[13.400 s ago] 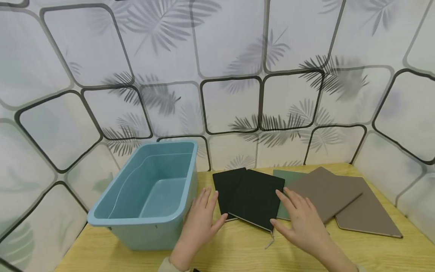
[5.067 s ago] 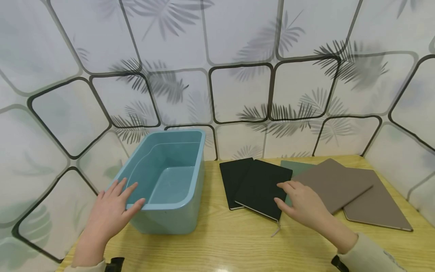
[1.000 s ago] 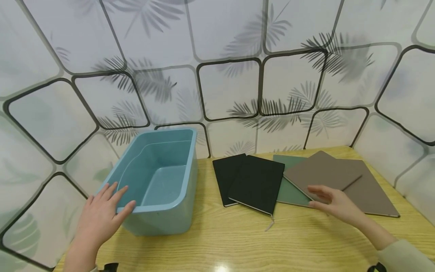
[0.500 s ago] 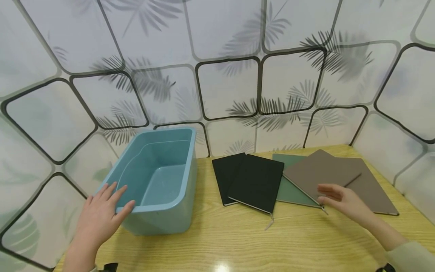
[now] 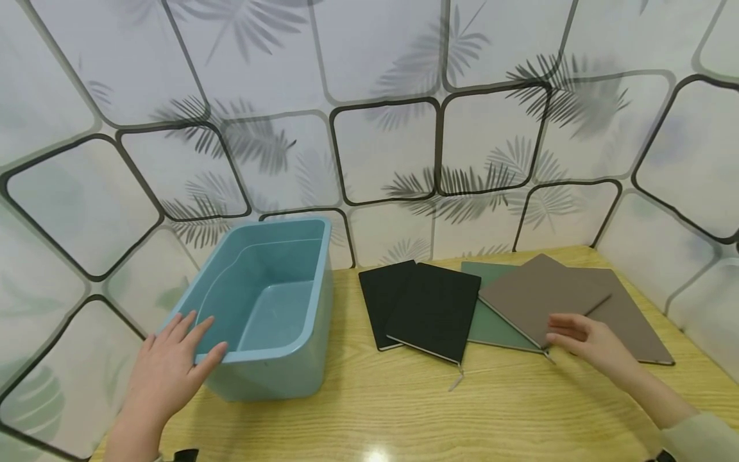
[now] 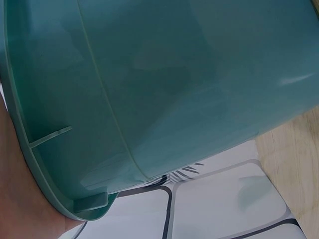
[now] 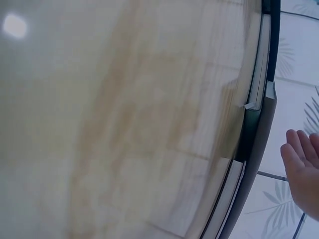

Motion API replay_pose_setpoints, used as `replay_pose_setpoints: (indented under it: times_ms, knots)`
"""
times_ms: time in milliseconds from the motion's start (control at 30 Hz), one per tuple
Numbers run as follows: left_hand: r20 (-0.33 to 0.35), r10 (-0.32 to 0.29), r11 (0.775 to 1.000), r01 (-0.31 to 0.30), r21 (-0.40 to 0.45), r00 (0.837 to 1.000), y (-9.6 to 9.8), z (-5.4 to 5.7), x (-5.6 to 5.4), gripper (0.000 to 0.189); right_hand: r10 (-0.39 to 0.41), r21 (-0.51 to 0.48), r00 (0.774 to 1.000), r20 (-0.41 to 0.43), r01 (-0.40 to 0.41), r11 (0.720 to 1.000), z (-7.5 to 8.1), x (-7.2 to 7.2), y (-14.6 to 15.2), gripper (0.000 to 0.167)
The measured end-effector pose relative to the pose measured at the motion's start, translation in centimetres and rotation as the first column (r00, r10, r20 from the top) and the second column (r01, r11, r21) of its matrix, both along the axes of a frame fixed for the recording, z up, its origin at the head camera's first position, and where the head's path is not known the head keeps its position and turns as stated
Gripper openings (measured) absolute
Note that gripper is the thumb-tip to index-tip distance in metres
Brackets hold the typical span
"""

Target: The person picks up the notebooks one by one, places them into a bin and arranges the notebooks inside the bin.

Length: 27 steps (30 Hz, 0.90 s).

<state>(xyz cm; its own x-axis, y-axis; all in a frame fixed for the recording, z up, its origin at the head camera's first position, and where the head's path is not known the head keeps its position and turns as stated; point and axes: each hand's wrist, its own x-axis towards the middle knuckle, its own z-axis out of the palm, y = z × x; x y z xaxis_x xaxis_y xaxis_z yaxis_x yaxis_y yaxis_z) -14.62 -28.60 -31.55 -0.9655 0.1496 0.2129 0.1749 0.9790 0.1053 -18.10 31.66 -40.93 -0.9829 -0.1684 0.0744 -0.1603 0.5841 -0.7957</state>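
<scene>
A person's left hand (image 5: 173,369) is resting with spread fingers on the near rim of a blue bin (image 5: 277,378). Well apart from it, the right hand (image 5: 597,346) is hovering over 2 brown notebooks (image 5: 539,292), its fingers loosely bent. A green notebook (image 5: 493,326) is lying partly beneath those, left of that hand; 2 overlapping black notebooks (image 5: 437,311) are lying between the hands.

The tub (image 5: 271,377) at the left hand (image 5: 170,372) looks like smooth plastic with a soft sheen. Notebooks (image 5: 534,298) near the right hand (image 5: 597,346), and others between both hands, have smooth, matt covers over paper pages. The tabletop (image 5: 404,410) below the hands shows wood grain, glossy enough to mirror a light.
</scene>
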Motion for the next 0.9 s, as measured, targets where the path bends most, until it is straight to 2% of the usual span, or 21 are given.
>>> replay_pose_setpoints:
  times_ms: [200,433,900]
  knots:
    - [0.016,0.006,1.000,-0.006,-0.003,1.000,-0.1,0.0,0.0,0.067,-0.033,-0.016,0.998,0.060,0.034,0.999,-0.2,0.1,0.1,0.058]
    - [0.016,0.007,1.000,-0.007,-0.015,1.000,0.0,0.0,0.0,0.067,-0.087,0.029,0.992,0.089,0.084,0.996,-0.5,0.0,0.4,0.062]
    - [0.008,-0.001,1.000,0.001,-0.008,1.000,-0.1,0.0,-0.1,0.067,-0.124,0.035,0.970,0.210,0.119,0.992,-1.0,-0.2,1.1,0.070]
